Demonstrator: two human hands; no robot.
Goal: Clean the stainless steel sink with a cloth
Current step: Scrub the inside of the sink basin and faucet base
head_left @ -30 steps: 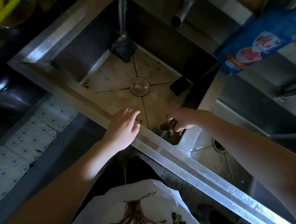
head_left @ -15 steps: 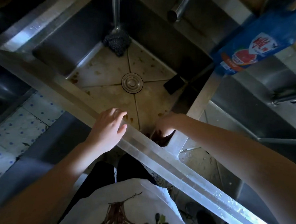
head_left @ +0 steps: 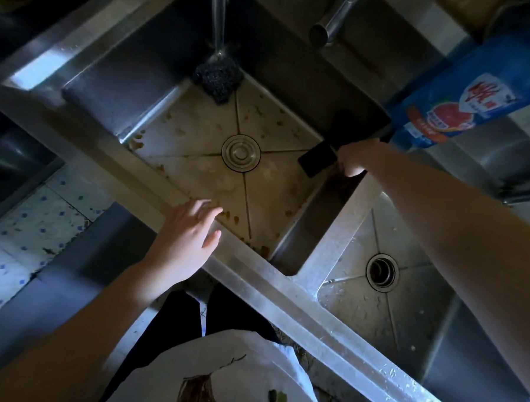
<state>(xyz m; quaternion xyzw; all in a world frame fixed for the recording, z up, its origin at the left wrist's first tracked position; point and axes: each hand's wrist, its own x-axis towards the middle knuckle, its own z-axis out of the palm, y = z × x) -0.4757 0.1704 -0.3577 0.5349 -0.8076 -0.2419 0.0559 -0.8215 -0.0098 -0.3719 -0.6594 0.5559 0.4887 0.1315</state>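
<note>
Stainless steel streaked with brown fills the middle of the view: the sink (head_left: pixel 192 134) is the left basin of a double unit, with its drain (head_left: pixel 240 153) at the centre and rusty spots (head_left: pixel 230 216) thickest toward 6 o'clock along the near wall. Over the last second the right hand (head_left: pixel 352 161) has travelled from the basin's near corner at 5 o'clock up the right-hand wall to 3 o'clock of the drain, where it now sits against the wall just beside a black block (head_left: pixel 317 162). Half a second ago a dark brown cloth showed under its fingers. Now those fingers are turned down out of sight, so I cannot tell whether they are clamped on the cloth or merely pushing it, and the cloth itself is hidden. The left hand (head_left: pixel 185 235), fingers straight, slightly spread and holding nothing, has stayed braced on the front rim at 7 o'clock. My reading is that the wipe is running along the side wall, and the floor is largely undone, since its stains remain. The far corner by the scourer (head_left: pixel 217 77) at 12 o'clock also looks still to do. A blue pouch (head_left: pixel 473 97) juts in at 2 o'clock; its label carries red Chinese characters on a white patch above a pink grapefruit picture, and the finer print is too small to read
</note>
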